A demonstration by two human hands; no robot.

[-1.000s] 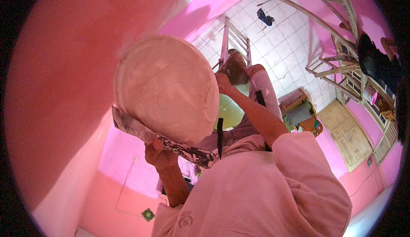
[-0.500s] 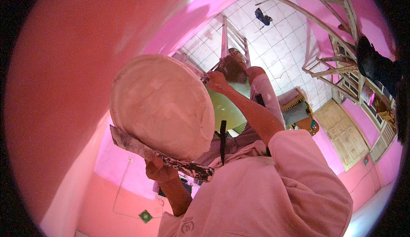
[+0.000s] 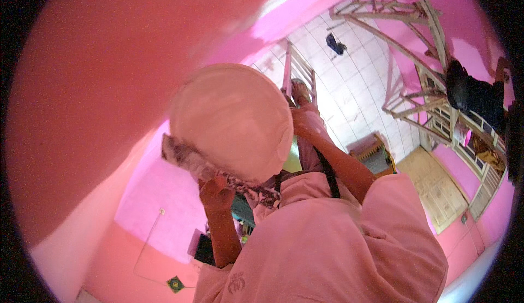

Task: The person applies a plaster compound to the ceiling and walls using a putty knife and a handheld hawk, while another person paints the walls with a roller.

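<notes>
My left hand [image 3: 213, 191] is closed on a long, paint-smeared scraper [image 3: 183, 155], whose blade lies along the lower rim of a round, pale disc [image 3: 226, 120] coated with smooth paste. My right hand [image 3: 300, 120] is at the disc's right rim, fingers bent; what they grip is hidden. Below it my leg and foot [image 3: 299, 90] show against a wooden ladder [image 3: 311, 76]. A green surface shows partly between disc and leg.
A curved red wall [image 3: 93, 95] fills the left. A wooden frame [image 3: 382, 16] stands at upper right near a dark draped item [image 3: 469, 93]. A dark cloth [image 3: 334, 43] lies on the tiled floor [image 3: 355, 95]. A chair [image 3: 371, 155] and wooden door [image 3: 428, 188] are right.
The disc, scraper and both hands have moved right in the view. My right hand now sits closer behind the disc's rim, and less of the green surface shows. The view has shifted slightly.
</notes>
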